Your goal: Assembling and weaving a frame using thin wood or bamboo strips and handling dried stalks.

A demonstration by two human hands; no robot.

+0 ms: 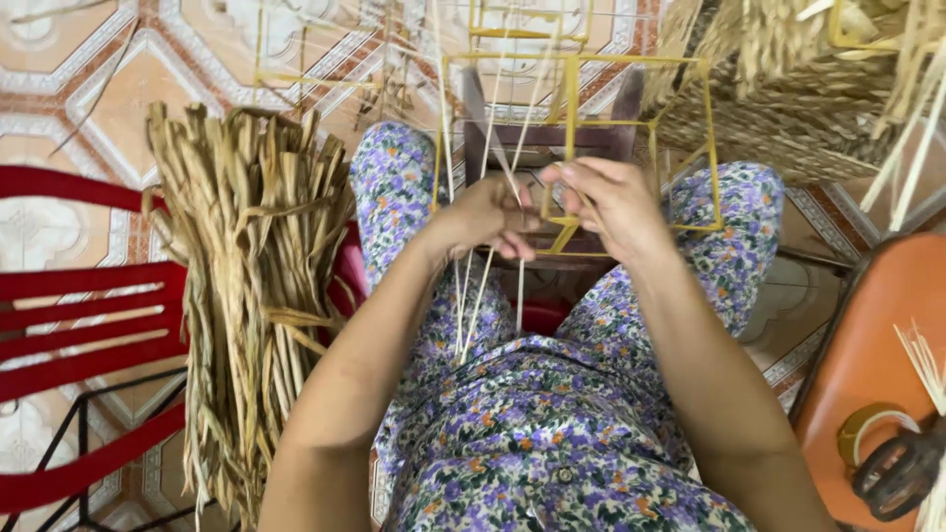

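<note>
Down in the lap, both hands are working close together over the floral-print trousers (552,433). The left hand (493,219) is curling its fingers shut around a few pale thin strands (471,296), and those strands are trailing down below the grip toward the knees and running up above it, past the frame. Just to the right of that grip, the right hand (613,202) is pinching closed on a bar of the yellow wire frame (572,108), thumb and fingers pressing the strands against the metal. The frame is standing upright between the knees, rising up and away from both hands, with its lower bars hiding behind the fingers.

Out to the left of the grip, a thick bundle of dried flat leaves (251,296) is draping over a red chair (89,325). Off to the right, an orange seat (872,365) is holding a roll of tape (872,429) and dark-handled scissors (902,473). Farther beyond the hands, a woven basket (788,108) is sitting on the patterned tile floor (118,89).
</note>
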